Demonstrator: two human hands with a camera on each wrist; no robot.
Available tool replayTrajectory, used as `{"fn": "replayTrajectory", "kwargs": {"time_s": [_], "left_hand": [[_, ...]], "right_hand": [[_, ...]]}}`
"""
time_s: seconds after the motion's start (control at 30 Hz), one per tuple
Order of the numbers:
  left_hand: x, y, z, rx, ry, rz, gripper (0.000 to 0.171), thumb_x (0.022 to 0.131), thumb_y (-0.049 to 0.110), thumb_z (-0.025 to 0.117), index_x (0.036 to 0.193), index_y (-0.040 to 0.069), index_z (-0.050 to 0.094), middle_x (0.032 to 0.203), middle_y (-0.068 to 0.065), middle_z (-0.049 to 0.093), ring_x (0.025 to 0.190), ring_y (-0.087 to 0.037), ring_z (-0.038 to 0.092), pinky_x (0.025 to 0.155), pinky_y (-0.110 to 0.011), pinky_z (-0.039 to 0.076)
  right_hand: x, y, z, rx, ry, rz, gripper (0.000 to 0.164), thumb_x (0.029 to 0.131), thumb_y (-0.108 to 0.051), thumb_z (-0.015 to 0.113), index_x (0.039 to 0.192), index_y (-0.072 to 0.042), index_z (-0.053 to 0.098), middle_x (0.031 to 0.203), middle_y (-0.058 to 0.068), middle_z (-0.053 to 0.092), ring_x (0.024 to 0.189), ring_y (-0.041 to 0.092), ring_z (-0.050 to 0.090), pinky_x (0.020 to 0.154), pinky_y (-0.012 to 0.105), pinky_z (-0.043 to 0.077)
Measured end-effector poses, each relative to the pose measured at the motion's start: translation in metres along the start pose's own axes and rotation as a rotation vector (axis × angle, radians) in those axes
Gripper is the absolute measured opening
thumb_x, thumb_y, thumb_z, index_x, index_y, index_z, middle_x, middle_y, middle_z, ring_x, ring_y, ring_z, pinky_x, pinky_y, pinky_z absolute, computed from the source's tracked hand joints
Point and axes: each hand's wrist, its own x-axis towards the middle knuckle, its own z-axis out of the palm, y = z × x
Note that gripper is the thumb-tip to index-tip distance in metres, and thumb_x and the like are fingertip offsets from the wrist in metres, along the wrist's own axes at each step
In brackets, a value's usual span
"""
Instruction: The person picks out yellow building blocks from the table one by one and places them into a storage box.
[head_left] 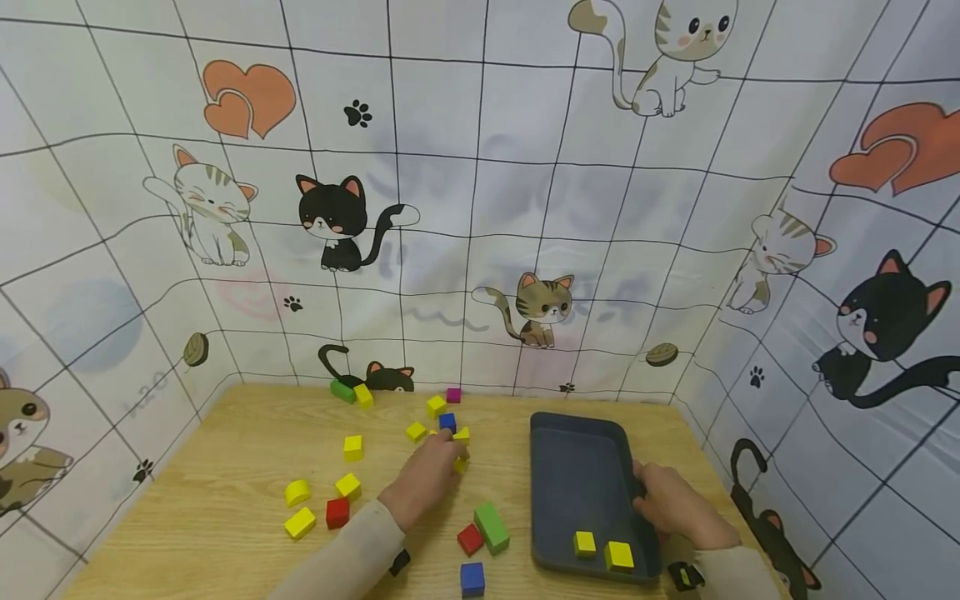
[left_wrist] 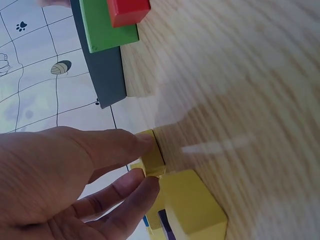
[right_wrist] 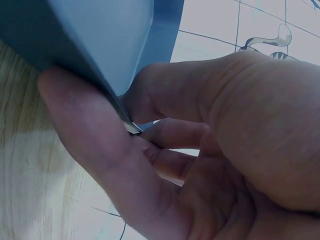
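Observation:
My left hand [head_left: 426,479] reaches to the middle of the table, among several yellow blocks. In the left wrist view its thumb and fingertips pinch a small yellow block [left_wrist: 154,155], and a larger yellow block [left_wrist: 195,205] lies right beside the fingers. My right hand [head_left: 678,500] grips the right rim of a dark grey tray [head_left: 577,458], with thumb and fingers on either side of the wall [right_wrist: 100,65]. Inside the tray's near end sit two yellow cubes, one [head_left: 584,544] left of the other [head_left: 619,556].
Between left arm and tray lie a green block [head_left: 491,527], a red cube [head_left: 470,539] and a blue cube [head_left: 472,579]. Left of the arm are another red cube [head_left: 337,512] and several yellow blocks. A purple cube [head_left: 453,395] sits by the printed cloth wall [head_left: 435,317].

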Motion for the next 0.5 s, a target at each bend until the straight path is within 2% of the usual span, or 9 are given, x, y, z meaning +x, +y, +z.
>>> {"fn": "replayTrajectory", "kwargs": {"time_s": [0.2,0.5], "left_hand": [[0.0008,-0.0004,0.0026,0.013,-0.034,0.003,0.025,0.082,0.009,0.083,0.106,0.009,0.075,0.099,-0.003,0.058,0.087,-0.016,0.058,0.080,-0.028,0.055],[-0.0007,0.0013,0.0049,0.018,-0.043,0.027,0.026,0.082,0.012,0.084,0.105,0.009,0.074,0.101,-0.001,0.062,0.095,-0.016,0.063,0.083,-0.029,0.055]], "right_hand": [[0.0000,-0.0008,0.0009,-0.007,0.012,0.004,0.063,0.086,0.006,0.062,0.142,0.019,0.036,0.107,0.038,0.063,0.036,0.018,0.057,0.041,0.031,0.051],[-0.0001,-0.0024,0.0010,-0.026,0.021,-0.003,0.064,0.086,0.007,0.063,0.141,0.022,0.034,0.112,0.042,0.059,0.036,0.017,0.056,0.044,0.030,0.052]]}}
